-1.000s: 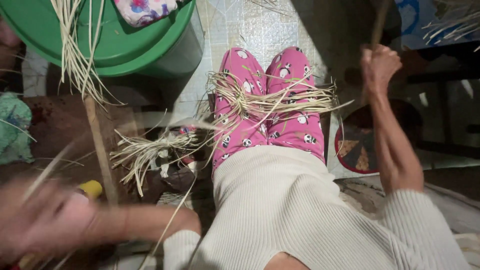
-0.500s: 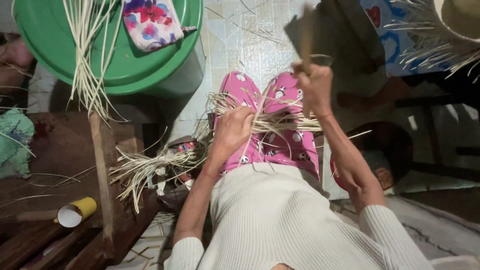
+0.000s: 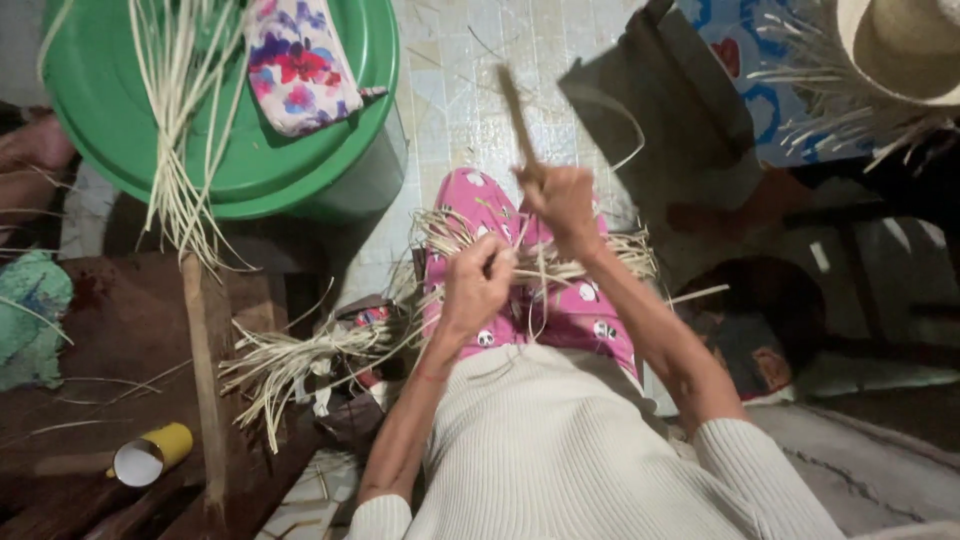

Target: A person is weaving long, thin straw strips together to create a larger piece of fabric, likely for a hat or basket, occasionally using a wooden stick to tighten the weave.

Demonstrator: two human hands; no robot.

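I sit with pink patterned trousers [image 3: 575,310] and a cream ribbed top. A bundle of pale straw strands [image 3: 450,235] lies across my knees. My left hand [image 3: 478,285] is closed around strands of that bundle. My right hand [image 3: 562,200] is raised just above it and grips a thin brown stick [image 3: 518,115] that points up and away. Thin strands run between the two hands.
A green plastic tub [image 3: 330,165] at upper left carries long straw strips [image 3: 180,130] and a floral pouch [image 3: 300,60]. A dark wooden bench [image 3: 130,330] on the left holds a yellow cup [image 3: 150,455] and a wooden slat [image 3: 200,360]. More straw [image 3: 300,365] lies beside my leg. A straw hat [image 3: 900,45] sits at upper right.
My left hand came up from the lower left onto the straw on my knees. My right hand with the stick moved in from the right toward the middle.
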